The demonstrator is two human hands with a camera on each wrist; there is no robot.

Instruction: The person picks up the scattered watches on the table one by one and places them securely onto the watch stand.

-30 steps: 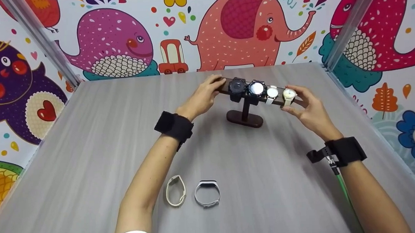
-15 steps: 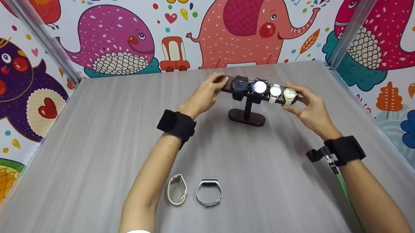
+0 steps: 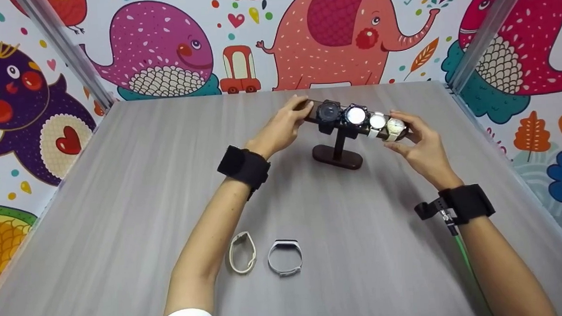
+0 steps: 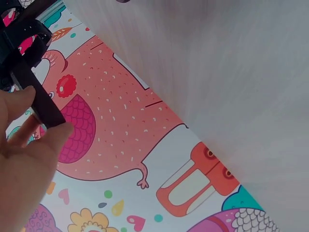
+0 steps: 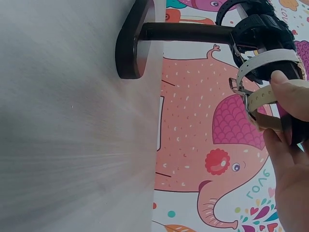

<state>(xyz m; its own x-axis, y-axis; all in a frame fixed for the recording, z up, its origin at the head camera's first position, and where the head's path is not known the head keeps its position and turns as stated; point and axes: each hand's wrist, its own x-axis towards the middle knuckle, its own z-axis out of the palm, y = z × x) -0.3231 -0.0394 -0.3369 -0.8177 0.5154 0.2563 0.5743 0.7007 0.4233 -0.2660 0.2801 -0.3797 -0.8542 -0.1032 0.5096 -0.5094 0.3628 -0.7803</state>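
A dark brown watch stand (image 3: 338, 157) stands toward the back of the table, its crossbar carrying several watches. From left to right these are a black watch (image 3: 329, 111), a dark watch with a glaring face (image 3: 355, 115), a white-strapped watch (image 3: 377, 121) and a cream-strapped watch (image 3: 395, 127). My left hand (image 3: 280, 129) grips the bar's left end; the left wrist view shows thumb and fingers around the bar end (image 4: 44, 99). At the other end my right hand (image 3: 426, 154) holds the bar, its thumb by the cream strap (image 5: 263, 98).
Nearer to me on the table (image 3: 359, 249) lie a cream fitness band (image 3: 242, 253) and a white-grey fitness band (image 3: 285, 258), side by side by my left forearm. A patterned wall (image 3: 165, 50) rises behind the table. A green cable (image 3: 465, 259) trails along my right forearm.
The head view has shifted slightly, so the scene sits a little further right and higher. Both hands keep their hold on the stand's bar, which looks otherwise unchanged.
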